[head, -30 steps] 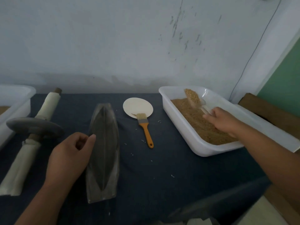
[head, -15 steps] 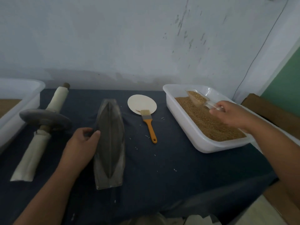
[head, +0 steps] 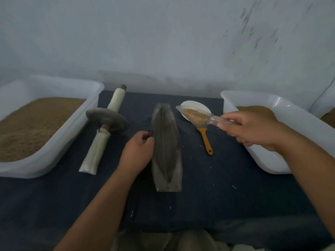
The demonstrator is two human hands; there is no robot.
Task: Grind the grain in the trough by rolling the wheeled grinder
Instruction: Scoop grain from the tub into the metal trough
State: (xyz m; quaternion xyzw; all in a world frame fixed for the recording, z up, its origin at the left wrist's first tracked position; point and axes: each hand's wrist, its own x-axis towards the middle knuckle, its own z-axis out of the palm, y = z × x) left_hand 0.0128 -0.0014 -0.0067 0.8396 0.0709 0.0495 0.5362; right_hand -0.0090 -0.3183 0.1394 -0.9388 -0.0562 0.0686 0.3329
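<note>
Cloth-covered surface (head: pixel 235 187): left hand (head: pixel 137 153) grips the apparently empty trough (head: pixel 165 151); right hand (head: pixel 250 129) pinches a scoop (head: pixel 213 119) of grain (head: pixel 194 114) beside it; wheeled grinder (head: pixel 106 118) untouched, centre-left; filling and grinding not yet done.

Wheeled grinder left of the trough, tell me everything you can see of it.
The wheeled grinder is a flat grey disc, perhaps stone or metal, on a brown axle through its middle. Off-white cloth wraps both handle ends; the far tip shows bare. It lies on the dark blue tablecloth, left of the trough, with its axle pointing away from the person and its disc tilted on its edge. The left tub is close by; contact is unclear.
</note>
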